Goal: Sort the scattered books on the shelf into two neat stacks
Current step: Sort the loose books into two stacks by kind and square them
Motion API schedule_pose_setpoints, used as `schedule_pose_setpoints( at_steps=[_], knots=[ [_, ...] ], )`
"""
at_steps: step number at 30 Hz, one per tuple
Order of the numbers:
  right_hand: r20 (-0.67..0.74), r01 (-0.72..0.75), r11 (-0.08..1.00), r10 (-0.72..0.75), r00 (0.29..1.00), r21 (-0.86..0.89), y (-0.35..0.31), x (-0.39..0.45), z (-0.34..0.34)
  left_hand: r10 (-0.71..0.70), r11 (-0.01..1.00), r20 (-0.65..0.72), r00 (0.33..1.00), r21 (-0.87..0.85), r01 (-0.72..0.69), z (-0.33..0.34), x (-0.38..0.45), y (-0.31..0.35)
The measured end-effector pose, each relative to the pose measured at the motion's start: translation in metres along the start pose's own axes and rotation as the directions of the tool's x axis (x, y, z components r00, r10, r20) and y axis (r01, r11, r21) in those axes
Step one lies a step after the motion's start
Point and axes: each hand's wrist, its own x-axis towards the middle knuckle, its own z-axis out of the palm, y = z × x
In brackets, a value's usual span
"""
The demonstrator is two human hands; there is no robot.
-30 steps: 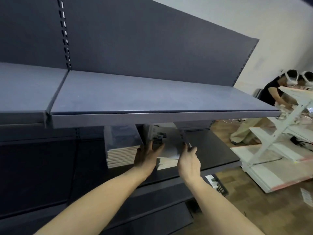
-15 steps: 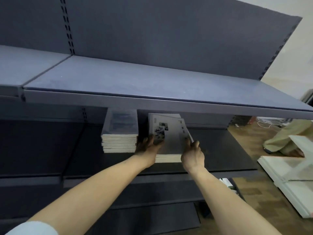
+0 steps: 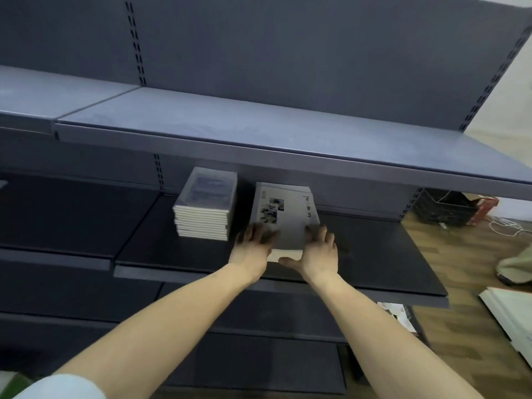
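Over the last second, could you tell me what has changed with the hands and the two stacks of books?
The top book, held tilted above the right stack a second ago, now lies flat on it. The left hand and right hand have come down with it and rest open on its near corners. The left stack on the shelf stayed as it was.

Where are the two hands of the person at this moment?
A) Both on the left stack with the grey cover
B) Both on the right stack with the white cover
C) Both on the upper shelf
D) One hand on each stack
B: the left hand and the right hand rest on the near corners of the white-covered stack, while the grey-covered stack stands apart, untouched.
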Motion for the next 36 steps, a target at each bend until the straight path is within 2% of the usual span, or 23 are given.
schedule_pose_setpoints(
  at_steps=[2,6,10,12,14,16,18,21,24,26,28,30,32,36],
  knots=[
    [-0.015,0.015,0.999,-0.014,1.0,0.051,0.004,0.004,0.001,-0.055,0.997,0.012,0.998,-0.05,0.056,0.001,0.006,0.007],
    [-0.045,0.057,0.991,-0.052,0.998,0.119,0.016,0.011,0.005,-0.07,0.991,0.0,0.998,-0.11,0.069,-0.001,0.017,0.012],
    [0.087,-0.021,0.97,0.0,0.996,0.242,0.022,0.016,0.012,-0.088,0.976,-0.025,0.996,-0.201,0.081,0.001,0.034,0.01],
    [0.142,-0.071,0.96,0.033,0.989,0.271,0.021,0.018,0.014,-0.067,0.982,-0.069,0.995,-0.182,0.053,0.003,0.042,0.006],
    [0.12,-0.115,0.949,0.083,0.989,0.293,0.021,0.022,0.01,-0.018,0.99,-0.096,0.995,-0.139,0.004,0.005,0.05,0.002],
    [0.083,-0.141,0.94,0.121,0.989,0.31,0.021,0.028,0.005,0.024,0.983,-0.066,0.998,-0.18,-0.036,0.0,0.053,0.006],
    [0.064,-0.135,0.943,0.121,0.991,0.304,0.022,0.034,0.0,-0.028,0.973,-0.04,0.999,-0.228,0.018,0.0,0.055,0.01],
    [0.066,-0.098,0.96,0.083,0.994,0.264,0.027,0.04,-0.003,-0.071,0.994,-0.001,0.997,-0.078,0.07,-0.003,0.052,0.023],
    [0.144,-0.071,0.973,0.039,0.989,0.221,0.029,0.038,-0.001,-0.126,0.989,0.051,0.991,0.078,0.122,0.003,0.053,0.034],
    [0.152,-0.014,0.991,-0.006,0.988,0.133,0.025,0.035,0.004,-0.18,0.975,0.08,0.98,0.147,0.168,0.008,0.057,0.038],
    [0.157,0.124,0.991,-0.13,0.979,0.047,0.014,0.032,0.009,-0.195,0.972,0.097,0.976,0.154,0.179,0.012,0.062,0.039],
    [0.22,0.214,0.975,-0.223,0.949,0.066,0.003,0.033,0.015,-0.171,0.981,0.115,0.979,0.109,0.158,0.015,0.065,0.034],
    [0.278,0.224,0.971,-0.237,0.931,0.08,-0.003,0.038,0.02,-0.141,0.987,0.113,0.984,0.089,0.131,0.019,0.066,0.029],
    [0.274,0.237,0.968,-0.251,0.928,0.083,0.0,0.046,0.027,-0.111,0.991,0.074,0.991,0.084,0.105,0.021,0.068,0.026]
  ],
)
